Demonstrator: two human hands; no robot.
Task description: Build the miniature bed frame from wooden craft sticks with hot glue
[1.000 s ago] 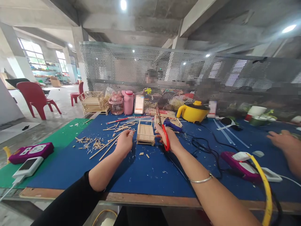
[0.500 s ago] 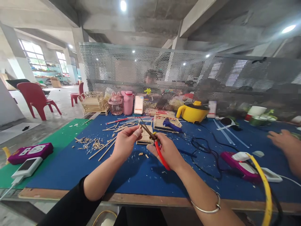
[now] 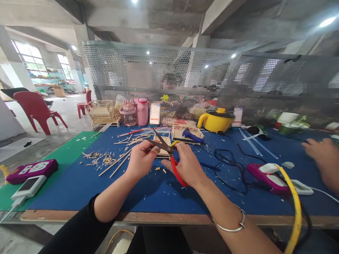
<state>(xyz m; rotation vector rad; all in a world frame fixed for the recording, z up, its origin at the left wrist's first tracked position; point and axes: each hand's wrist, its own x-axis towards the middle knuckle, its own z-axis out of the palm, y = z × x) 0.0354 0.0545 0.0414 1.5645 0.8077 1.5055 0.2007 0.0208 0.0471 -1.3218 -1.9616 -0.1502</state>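
My right hand (image 3: 189,164) grips scissors (image 3: 169,150) with one red and one yellow handle. Their dark blades are spread apart and reach to the fingertips of my left hand (image 3: 143,158). That hand is closed in a pinch; the short wooden stick it held a moment before is mostly hidden by fingers and blades. Behind the scissors lies a small frame of wooden sticks (image 3: 162,141), partly covered. Several short cut pieces (image 3: 158,169) rest on the blue mat below my hands.
Loose sticks (image 3: 119,164) and shavings (image 3: 102,158) lie left on the blue mat (image 3: 87,192). A blue glue gun (image 3: 192,135) rests by a second stick frame (image 3: 177,133). Behind stand pink bottles (image 3: 143,112) and a yellow pot (image 3: 216,120). At right are cables and another person's hand (image 3: 320,155).
The scissor blades have spread wider and now cross over my left fingertips. The stick tip that showed between those fingers is covered. The view has shifted slightly.
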